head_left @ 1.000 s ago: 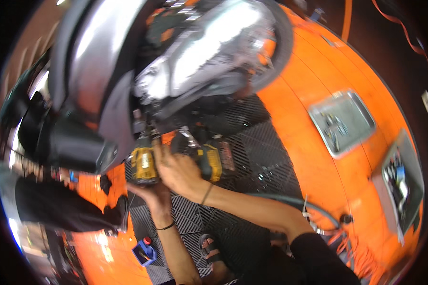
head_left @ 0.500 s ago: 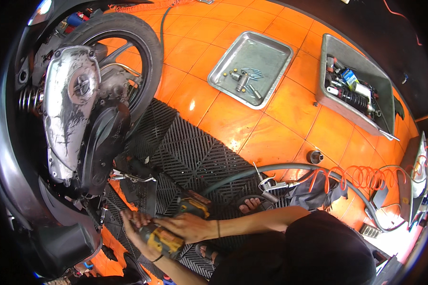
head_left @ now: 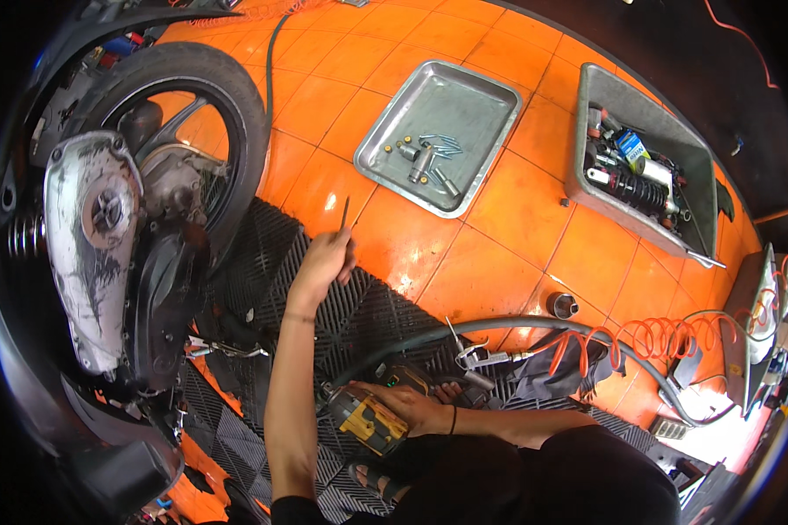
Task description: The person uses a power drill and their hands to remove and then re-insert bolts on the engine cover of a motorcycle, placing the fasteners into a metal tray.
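My left hand (head_left: 324,261) is raised over the edge of the black floor mat, its fingers closed around a slim dark rod (head_left: 346,213) that points up toward the metal tray (head_left: 368,156). Lower down, my right hand (head_left: 401,404) grips a yellow and black cordless impact driver (head_left: 372,425), held low over the mat. In the tray lie several thin silver bolts (head_left: 446,144), cylindrical metal parts (head_left: 421,163) and small brass-coloured pieces. To the left stands a scooter with a scuffed silver engine cover (head_left: 92,254) and a rear wheel (head_left: 256,131).
A grey bin (head_left: 576,166) of used parts, including a shock absorber (head_left: 639,190), sits at the right. An air blow gun (head_left: 477,357) with a coiled orange hose (head_left: 665,329) lies near my foot, by a thick dark hose (head_left: 499,323) and a metal cup (head_left: 562,304).
My left hand has left the front of the driver and swung up toward the tray, now with the rod in it. The driver has moved right in my right hand. The view has shifted slightly.
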Available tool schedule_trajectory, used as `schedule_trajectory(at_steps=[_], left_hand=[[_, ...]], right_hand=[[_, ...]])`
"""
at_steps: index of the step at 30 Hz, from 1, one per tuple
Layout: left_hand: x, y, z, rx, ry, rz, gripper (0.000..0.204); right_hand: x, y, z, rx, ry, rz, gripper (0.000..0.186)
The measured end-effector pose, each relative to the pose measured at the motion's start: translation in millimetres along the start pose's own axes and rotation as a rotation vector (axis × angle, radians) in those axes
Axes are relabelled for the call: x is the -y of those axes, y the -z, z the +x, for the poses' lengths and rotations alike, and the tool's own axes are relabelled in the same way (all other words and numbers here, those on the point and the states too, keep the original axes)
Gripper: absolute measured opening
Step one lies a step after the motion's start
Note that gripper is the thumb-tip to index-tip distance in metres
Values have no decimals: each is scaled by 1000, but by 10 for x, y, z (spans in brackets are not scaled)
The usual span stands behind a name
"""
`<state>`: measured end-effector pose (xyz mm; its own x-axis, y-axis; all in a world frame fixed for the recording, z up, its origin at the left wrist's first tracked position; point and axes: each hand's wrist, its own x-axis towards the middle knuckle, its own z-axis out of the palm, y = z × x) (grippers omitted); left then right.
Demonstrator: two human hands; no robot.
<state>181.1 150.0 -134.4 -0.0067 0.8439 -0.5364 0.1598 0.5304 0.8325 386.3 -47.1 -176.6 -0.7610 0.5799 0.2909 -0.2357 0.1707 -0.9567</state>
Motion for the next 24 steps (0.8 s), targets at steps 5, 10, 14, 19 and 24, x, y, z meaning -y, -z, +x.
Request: schedule_trajectory(at_steps=[5, 10, 14, 19, 24], left_hand=[[-427, -159, 676, -98, -208, 236, 38], [-388, 11, 24, 24, -252, 578, 43], [-302, 482, -1031, -15, -200, 99, 50], [-27, 316, -1693, -432, -310, -148, 70], [23, -220, -1548, -631, -222, 165, 62]], right_hand=[[-46, -64, 85, 45, -119, 100, 113], [-1, 10, 147, -72, -203, 281, 111], [172, -31, 610, -192, -140, 284, 106], [-298, -33, 1108, -244, 35, -37, 95], [-431, 350, 1202, -58, 37, -126, 95]])
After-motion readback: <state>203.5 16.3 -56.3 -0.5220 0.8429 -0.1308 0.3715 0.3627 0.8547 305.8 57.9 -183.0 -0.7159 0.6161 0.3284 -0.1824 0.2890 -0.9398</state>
